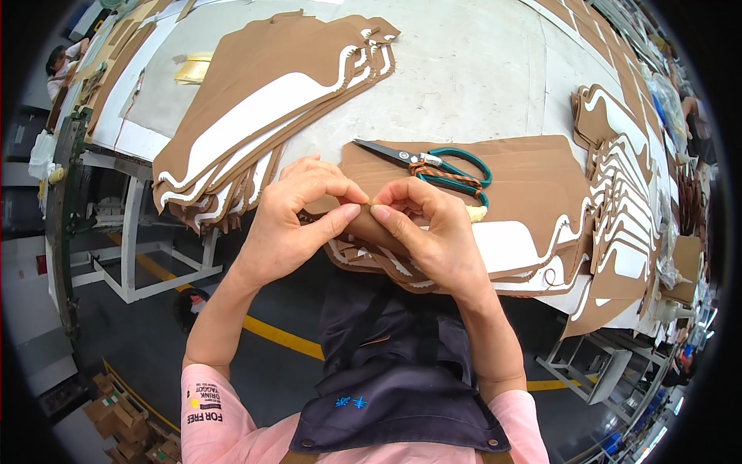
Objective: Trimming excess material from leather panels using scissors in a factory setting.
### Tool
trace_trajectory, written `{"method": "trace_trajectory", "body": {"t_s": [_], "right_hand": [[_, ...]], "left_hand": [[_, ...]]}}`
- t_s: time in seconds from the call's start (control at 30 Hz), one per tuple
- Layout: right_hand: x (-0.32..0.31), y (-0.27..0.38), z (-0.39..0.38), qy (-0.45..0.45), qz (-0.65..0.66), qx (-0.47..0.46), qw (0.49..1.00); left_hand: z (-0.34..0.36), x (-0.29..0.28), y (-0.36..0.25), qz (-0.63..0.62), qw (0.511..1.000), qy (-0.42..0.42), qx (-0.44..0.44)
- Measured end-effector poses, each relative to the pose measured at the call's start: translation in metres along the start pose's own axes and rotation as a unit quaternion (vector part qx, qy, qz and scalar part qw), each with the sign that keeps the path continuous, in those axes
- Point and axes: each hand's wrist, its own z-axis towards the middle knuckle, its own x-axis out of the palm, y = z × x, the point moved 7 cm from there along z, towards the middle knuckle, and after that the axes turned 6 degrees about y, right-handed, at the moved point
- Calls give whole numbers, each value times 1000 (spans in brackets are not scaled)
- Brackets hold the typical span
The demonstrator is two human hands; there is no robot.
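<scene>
My left hand and my right hand meet at the middle, thumbs and forefingers pinched on the edge of a brown fabric piece. It lies at the near edge of a stack of brown pieces with white shaped patches. Just beyond my right hand, scissors with teal handles, wrapped in orange-and-black cord, rest on that stack with blades pointing left. A small pale yellow item, partly hidden, sits beside my right hand.
Brown-and-white stacks lie at left and right on the pale worktable. A yellow bundle sits back left. A metal frame stands lower left, cardboard boxes on the floor. Other people show at the edges.
</scene>
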Motion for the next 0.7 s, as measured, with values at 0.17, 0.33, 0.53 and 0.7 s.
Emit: {"method": "trace_trajectory", "body": {"t_s": [0.17, 0.33, 0.53, 0.7], "right_hand": [[5, 5, 0, 23, -26, -7, 999], [9, 7, -1, 34, -44, -27, 998], [10, 9, 0, 33, -58, -70, 995], [13, 11, 1, 49, -62, -74, 994]], "left_hand": [[-5, 0, 0, 0, 1000, -3, -10], [-6, 2, -4, 8, 1000, -1, -16], [-11, 0, -13, 72, 997, -15, -6], [-14, 0, -9, 26, 999, -6, -24]]}}
